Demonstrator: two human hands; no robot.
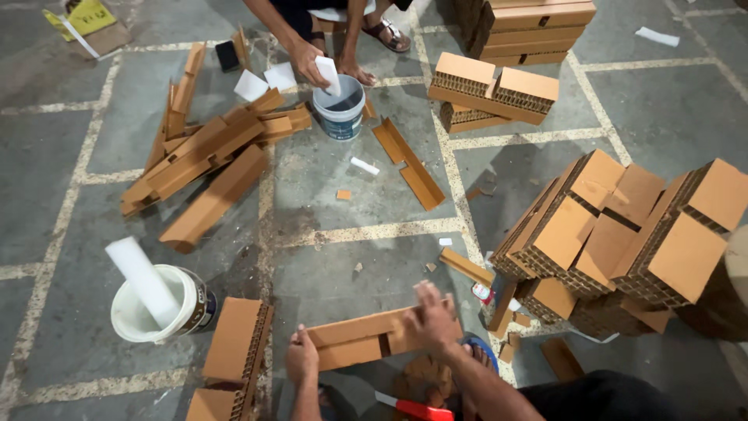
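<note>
White bucket (pixel 167 308) w/ a white foam block (pixel 142 282) standing in it, left of the fingers. Far ahead: blue-grey bucket (pixel 340 109), another person's hand (pixel 308 61) over it w/ a white pad (pixel 328 72). Loose cardboard pile (pixel 206 148) ahead-left. Honeycomb cardboard stacks (pixel 623 234) to the right, more (pixel 491 90) far ahead-right. Red-handled cutter (pixel 417 408) just behind the fingers. Grey floor (pixel 351 265).

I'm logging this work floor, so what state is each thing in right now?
left hand: gripping the end of the cardboard strip
right hand: open, pressed on the strip, blurred
cardboard strip: lying flat
white bucket: upright, open, white foam piece leaning in it
grey bucket: upright, open, a co-worker's hand dipping a white piece
honeycomb blocks: stacked, leaning
</note>
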